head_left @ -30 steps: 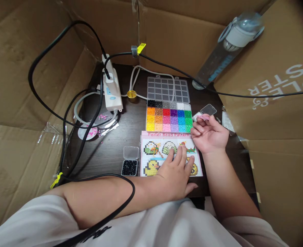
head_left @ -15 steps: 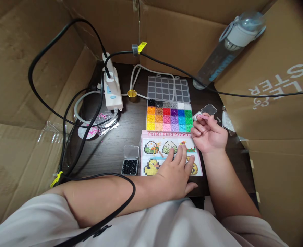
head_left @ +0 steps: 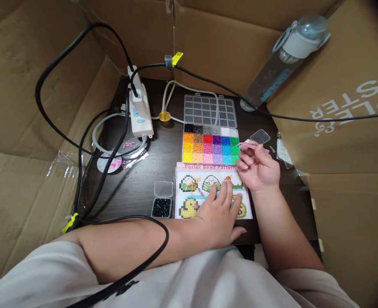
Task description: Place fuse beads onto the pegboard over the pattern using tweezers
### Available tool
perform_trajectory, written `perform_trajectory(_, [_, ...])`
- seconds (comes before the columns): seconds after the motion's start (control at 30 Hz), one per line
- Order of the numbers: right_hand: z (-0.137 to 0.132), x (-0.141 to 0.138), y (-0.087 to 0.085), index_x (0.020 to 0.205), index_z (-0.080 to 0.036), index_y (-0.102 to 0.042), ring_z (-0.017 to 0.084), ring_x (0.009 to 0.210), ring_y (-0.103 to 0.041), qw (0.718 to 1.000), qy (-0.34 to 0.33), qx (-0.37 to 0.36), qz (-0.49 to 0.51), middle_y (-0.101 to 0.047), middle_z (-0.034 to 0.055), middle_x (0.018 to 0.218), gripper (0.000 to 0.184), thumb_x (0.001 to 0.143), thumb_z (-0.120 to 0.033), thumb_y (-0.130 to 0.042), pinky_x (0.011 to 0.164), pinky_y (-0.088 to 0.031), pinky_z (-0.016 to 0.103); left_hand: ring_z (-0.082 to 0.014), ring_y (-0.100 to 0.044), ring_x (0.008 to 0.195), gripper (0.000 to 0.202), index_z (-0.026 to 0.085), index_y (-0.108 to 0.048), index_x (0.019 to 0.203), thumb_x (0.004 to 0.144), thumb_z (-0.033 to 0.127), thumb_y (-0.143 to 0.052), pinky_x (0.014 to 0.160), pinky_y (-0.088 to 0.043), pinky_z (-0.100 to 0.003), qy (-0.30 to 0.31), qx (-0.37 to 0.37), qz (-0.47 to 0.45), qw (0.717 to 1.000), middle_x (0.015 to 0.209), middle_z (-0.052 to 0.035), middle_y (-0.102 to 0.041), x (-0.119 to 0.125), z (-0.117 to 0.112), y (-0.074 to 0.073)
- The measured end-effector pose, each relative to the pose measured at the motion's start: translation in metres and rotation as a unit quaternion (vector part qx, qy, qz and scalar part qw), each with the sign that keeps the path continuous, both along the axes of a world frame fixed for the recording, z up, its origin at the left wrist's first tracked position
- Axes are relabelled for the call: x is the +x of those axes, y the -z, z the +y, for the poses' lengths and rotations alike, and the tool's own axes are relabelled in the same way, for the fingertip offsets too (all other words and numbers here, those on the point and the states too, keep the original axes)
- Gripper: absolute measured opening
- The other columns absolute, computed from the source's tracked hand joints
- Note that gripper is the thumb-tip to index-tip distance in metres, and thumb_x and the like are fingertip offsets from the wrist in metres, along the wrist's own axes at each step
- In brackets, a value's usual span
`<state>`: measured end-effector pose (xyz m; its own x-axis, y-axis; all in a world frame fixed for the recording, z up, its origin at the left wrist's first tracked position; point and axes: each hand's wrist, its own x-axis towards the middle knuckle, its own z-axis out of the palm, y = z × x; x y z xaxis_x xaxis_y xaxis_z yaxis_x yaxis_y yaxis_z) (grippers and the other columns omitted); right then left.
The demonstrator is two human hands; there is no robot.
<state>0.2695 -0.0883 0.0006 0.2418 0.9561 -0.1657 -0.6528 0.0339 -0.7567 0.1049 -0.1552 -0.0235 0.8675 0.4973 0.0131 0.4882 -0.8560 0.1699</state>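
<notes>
My left hand (head_left: 219, 216) lies flat, fingers spread, on the pattern sheet (head_left: 193, 190) printed with pixel animals, which rests on a dark table (head_left: 163, 171). My right hand (head_left: 259, 167) hovers at the sheet's upper right corner, fingers pinched on pink tweezers (head_left: 251, 146) whose tip points left at the green end of the bead box (head_left: 211, 149). That box holds rows of coloured beads, and its clear lid (head_left: 209, 112) stands open behind it. A small clear case of black beads (head_left: 162, 207) sits left of the sheet.
A white power strip (head_left: 140, 109) with black cables (head_left: 80, 147) occupies the table's back left. A gold cap (head_left: 164, 117), a small clear lid (head_left: 260, 136) and a grey water bottle (head_left: 280, 60) lie at the back. Cardboard walls (head_left: 31, 85) close in on all sides.
My right hand has tilted and slid slightly left, bringing the tweezers' tip toward the bead box. My left hand has stayed on the sheet.
</notes>
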Motion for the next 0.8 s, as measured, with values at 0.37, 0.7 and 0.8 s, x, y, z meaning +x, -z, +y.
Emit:
perform_trajectory(0.37, [0.0003, -0.0015, 0.0029, 0.081, -0.021, -0.07, 0.003, 0.047, -0.038, 1.0, -0.002, 0.001, -0.013, -0.072, -0.0032, 0.077, 0.014, 0.076, -0.031, -0.078, 0.041, -0.038, 0.014, -0.0423, -0.024, 0.143, 0.082, 0.011, -0.036, 0.148, 0.089, 0.068, -0.034, 0.111, -0.017, -0.056, -0.002, 0.006, -0.002, 1.0, 0.152, -0.0269, -0.032, -0.0005, -0.0017, 0.0018])
perform_trajectory(0.7, [-0.0006, 0.0, -0.0007, 0.086, -0.022, -0.068, 0.003, 0.045, -0.042, 1.0, 0.013, -0.001, 0.021, -0.06, -0.0054, 0.067, 0.02, 0.074, -0.033, -0.079, 0.04, -0.038, 0.015, -0.042, -0.025, 0.143, 0.082, 0.012, -0.036, 0.148, 0.088, 0.068, -0.035, 0.111, -0.016, -0.056, -0.004, 0.003, -0.003, 1.0, 0.152, -0.0267, -0.032, 0.0, -0.0012, 0.0022])
perform_trajectory(0.8, [-0.001, 0.0004, -0.0009, 0.087, -0.022, -0.068, 0.002, 0.043, -0.041, 1.0, 0.022, 0.003, 0.019, -0.059, -0.0062, 0.066, 0.02, 0.074, -0.032, -0.079, 0.04, -0.039, 0.015, -0.0425, -0.025, 0.143, 0.082, 0.011, -0.036, 0.148, 0.088, 0.068, -0.036, 0.11, -0.017, -0.056, -0.002, 0.0, -0.004, 1.0, 0.152, -0.0274, -0.032, 0.0, -0.0008, 0.0018])
